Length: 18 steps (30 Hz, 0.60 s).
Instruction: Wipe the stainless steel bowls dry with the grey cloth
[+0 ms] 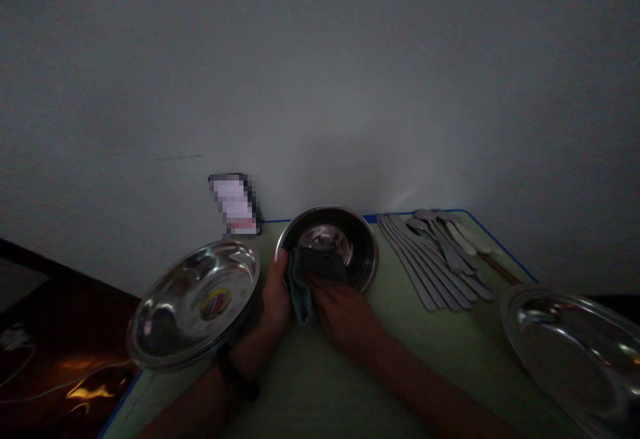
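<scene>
A steel bowl (350, 236) stands tilted toward me at the middle of the green table (320, 386). My left hand (277, 292) grips its left rim. My right hand (343, 316) presses a dark grey cloth (315, 267) into the bowl's near inner side, fingers closed on the cloth. The lighting is dim.
A stack of steel plates (195, 302) with a sticker sits at the left table edge. Several steel knives and spoons (440, 252) lie in a row at the right. A large steel plate (575, 349) lies at the far right. A phone (235, 204) leans on the wall (320, 79).
</scene>
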Tool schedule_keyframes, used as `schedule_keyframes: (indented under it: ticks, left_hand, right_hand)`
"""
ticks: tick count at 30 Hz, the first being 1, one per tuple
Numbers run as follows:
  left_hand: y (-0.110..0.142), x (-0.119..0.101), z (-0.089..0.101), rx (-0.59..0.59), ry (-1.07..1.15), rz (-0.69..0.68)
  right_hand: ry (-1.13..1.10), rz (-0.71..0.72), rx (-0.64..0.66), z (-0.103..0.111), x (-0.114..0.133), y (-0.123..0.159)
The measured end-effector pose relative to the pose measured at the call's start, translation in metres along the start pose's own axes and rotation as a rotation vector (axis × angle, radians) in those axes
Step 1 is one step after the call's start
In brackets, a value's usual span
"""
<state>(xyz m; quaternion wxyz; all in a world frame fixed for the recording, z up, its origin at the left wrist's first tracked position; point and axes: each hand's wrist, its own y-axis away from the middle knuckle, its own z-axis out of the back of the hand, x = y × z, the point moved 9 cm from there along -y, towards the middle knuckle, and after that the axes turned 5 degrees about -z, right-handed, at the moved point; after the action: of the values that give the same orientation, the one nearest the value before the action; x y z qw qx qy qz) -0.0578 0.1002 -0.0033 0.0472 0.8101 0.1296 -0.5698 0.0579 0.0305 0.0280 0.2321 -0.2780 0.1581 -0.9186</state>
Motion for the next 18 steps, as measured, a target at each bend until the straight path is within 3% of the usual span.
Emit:
schedule_keyframes:
  ticks: [4, 10, 14, 18]
  left_hand:
    - [0.01, -0.021, -0.024, 0.141, -0.142, -0.149]
    - [0.025, -0.022, -0.04, 0.249, -0.171, -0.156]
    - [0.019, -0.01, -0.04, 0.273, -0.091, -0.108]
    - [0.01, 0.015, -0.047, 0.324, 0.071, 0.081]
  right_hand:
    - [0.293, -0.099, 0.027, 0.015, -0.021, 0.022]
    - [0.504, -0.311, -0.009, 0.037, -0.042, 0.025]
    - [0.443, -0.352, -0.119, 0.037, -0.053, 0.005]
    - [0.153, -0.259, -0.091, 0.019, -0.054, -0.024]
